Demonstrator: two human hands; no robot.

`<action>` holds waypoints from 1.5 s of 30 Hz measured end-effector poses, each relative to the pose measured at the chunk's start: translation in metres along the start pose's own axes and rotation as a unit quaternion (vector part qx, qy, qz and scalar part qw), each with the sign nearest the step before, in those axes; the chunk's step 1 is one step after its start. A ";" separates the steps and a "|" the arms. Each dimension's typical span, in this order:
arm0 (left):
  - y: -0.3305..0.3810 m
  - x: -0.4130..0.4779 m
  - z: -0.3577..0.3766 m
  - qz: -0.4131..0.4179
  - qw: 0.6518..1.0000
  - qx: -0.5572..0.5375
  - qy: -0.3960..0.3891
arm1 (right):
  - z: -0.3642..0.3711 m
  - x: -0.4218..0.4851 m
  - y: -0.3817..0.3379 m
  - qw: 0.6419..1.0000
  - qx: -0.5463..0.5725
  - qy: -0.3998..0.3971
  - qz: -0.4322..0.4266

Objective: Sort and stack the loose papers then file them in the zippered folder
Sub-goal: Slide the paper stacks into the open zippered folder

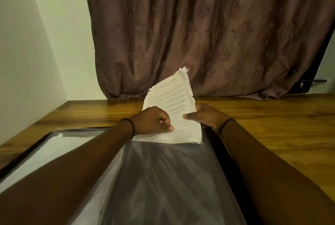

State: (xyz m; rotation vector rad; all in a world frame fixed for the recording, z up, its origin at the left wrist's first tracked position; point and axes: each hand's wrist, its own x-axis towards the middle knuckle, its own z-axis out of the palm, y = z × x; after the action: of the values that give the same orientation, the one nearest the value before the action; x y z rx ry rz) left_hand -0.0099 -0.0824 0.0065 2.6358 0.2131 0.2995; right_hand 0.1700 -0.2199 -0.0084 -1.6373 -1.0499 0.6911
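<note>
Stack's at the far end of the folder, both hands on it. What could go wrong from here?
1. The papers have a torn top corner; it may snag and tear further going in.
2. The left hand and right hand grip only the lower part of the tilted stack, so upper sheets may flop or fan.
3. The folder looks limp; unclear if the bottom edge is inside, so sheets may slide on top.

A bare left forearm [72, 166] and a bare right forearm [272, 166] fill the lower left and lower right of the frame. A thin black cord-like wristband [130, 127] circles the wrist behind the left hand [154, 121] near centre. A matching thin black wristband [225, 124] sits behind the right hand [204, 116], just right of centre.
</note>
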 end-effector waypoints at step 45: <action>0.018 0.026 0.038 -0.004 0.985 -0.049 0.163 | -0.010 0.004 0.000 0.993 0.024 -0.047 0.101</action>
State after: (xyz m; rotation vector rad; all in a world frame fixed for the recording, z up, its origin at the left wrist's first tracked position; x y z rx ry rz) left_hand 0.0264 -0.1096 -0.0126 2.4744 0.3079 0.7217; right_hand 0.1801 -0.2202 -0.0051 -1.6981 -0.9343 0.9292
